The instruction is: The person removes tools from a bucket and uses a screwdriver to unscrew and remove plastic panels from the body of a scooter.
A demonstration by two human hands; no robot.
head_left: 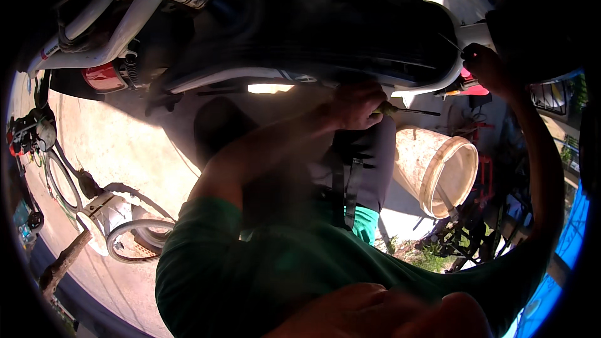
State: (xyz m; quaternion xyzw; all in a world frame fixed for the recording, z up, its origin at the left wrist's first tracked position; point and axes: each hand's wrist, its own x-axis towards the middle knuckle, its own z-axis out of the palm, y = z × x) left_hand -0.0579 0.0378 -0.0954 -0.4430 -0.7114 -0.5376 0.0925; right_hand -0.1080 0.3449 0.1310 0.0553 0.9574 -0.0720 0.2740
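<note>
In front of me stands a motorbike with a long black seat (325,31) and white side trim. My left hand (358,105) is closed beside the lower edge of the seat. It grips a screwdriver (418,111), whose yellowish handle shows at the fingers and whose dark shaft points right. Farther right and up, in shadow, my right hand (485,66) is closed near the rounded end of the seat. A thin metal rod (451,42) sticks out from it toward the seat; its handle, if any, is hidden.
A dirty white bucket (432,169) lies tilted right of my knee, near dark metal scrap. At left are a white container (103,219), a tyre (141,241) and a piece of wood (62,263). White rails (134,22) and a red light (105,77) mark the bike's left end.
</note>
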